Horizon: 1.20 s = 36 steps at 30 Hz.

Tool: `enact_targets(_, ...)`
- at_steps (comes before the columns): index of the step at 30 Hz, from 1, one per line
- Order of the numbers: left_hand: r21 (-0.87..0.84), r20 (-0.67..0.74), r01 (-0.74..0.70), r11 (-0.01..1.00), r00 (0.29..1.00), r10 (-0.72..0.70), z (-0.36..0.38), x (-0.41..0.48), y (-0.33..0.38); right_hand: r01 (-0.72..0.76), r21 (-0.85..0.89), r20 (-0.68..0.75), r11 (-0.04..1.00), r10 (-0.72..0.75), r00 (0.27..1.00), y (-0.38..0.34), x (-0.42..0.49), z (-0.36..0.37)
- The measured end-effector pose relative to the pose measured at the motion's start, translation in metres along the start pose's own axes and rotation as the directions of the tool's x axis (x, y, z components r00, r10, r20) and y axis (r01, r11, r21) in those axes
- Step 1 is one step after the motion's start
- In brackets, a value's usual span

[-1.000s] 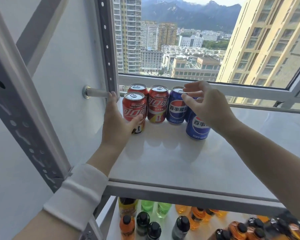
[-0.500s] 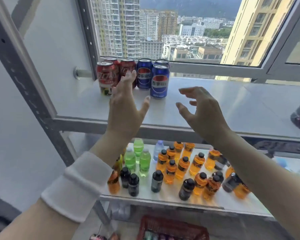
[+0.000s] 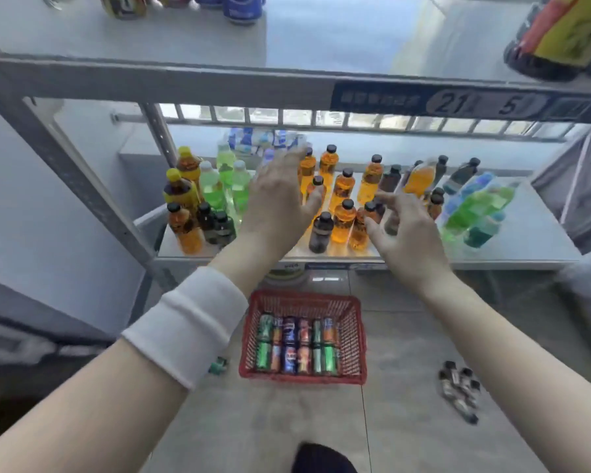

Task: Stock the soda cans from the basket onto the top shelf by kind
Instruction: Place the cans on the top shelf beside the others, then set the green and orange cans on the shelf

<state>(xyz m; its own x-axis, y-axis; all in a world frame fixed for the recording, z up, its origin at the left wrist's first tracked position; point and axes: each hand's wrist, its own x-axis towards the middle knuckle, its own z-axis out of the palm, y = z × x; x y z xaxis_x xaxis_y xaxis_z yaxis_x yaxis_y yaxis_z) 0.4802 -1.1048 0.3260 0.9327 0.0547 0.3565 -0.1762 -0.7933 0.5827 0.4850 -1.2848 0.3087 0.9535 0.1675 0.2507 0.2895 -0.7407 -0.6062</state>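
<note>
Soda cans [image 3: 297, 343] in basket [image 3: 356, 336] | tile flr [image 3: 410, 336] | mid shelf [image 3: 533, 233] w/ bottles [image 3: 343, 199]

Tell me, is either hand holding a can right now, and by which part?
Nothing is held. The left hand and the right hand are both empty, fingers loosely spread. The cans lie in the basket on the floor.

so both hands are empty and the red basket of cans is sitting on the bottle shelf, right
Not quite. In the head view the red basket of cans sits on the floor, not on the bottle shelf. The left hand and right hand are indeed empty.
</note>
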Motion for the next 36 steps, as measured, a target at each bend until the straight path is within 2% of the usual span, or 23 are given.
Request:
enact_targets(6,-0.072,0.147,0.140,0.988,0.981,-0.128,0.040,-0.072,-0.034,-0.222,-0.045,0.179,0.974,0.227,0.957,0.051,-0.081,0.040)
enact_targets(10,-0.081,0.273,0.335,0.939,0.913,-0.302,0.073,-0.108,-0.056,-0.381,-0.069,0.279,0.922,0.384,0.880,0.090,-0.118,0.061)
enact_targets(17,-0.016,0.389,0.637,0.770,0.714,-0.582,0.150,-0.142,-0.093,-0.607,-0.101,0.412,0.788,0.588,0.696,0.170,-0.145,0.089)
enact_targets(20,0.007,0.444,0.745,0.667,0.595,-0.670,0.185,-0.159,-0.103,-0.672,-0.127,0.466,0.729,0.642,0.608,0.199,-0.146,0.105)
enact_targets(24,0.038,0.520,0.804,0.593,0.490,-0.699,0.224,-0.171,-0.110,-0.749,-0.167,0.505,0.641,0.708,0.493,0.230,-0.136,0.125)
enact_targets(27,0.079,0.564,0.808,0.584,0.447,-0.694,0.266,-0.180,-0.130,-0.781,-0.187,0.514,0.596,0.737,0.439,0.263,-0.125,0.153)
enact_targets(30,0.125,0.658,0.817,0.562,0.356,-0.664,0.323,-0.196,-0.153,-0.792,-0.211,0.545,0.574,0.741,0.392,0.300,-0.122,0.194)
enact_targets(33,0.167,0.760,0.814,0.556,0.253,-0.599,0.396,-0.215,-0.188,-0.745,-0.244,0.611,0.621,0.695,0.379,0.349,-0.106,0.259)
enact_targets(36,0.170,0.811,0.803,0.571,0.215,-0.544,0.475,-0.228,-0.233,-0.612,-0.281,0.659,0.739,0.612,0.437,0.409,-0.075,0.337)
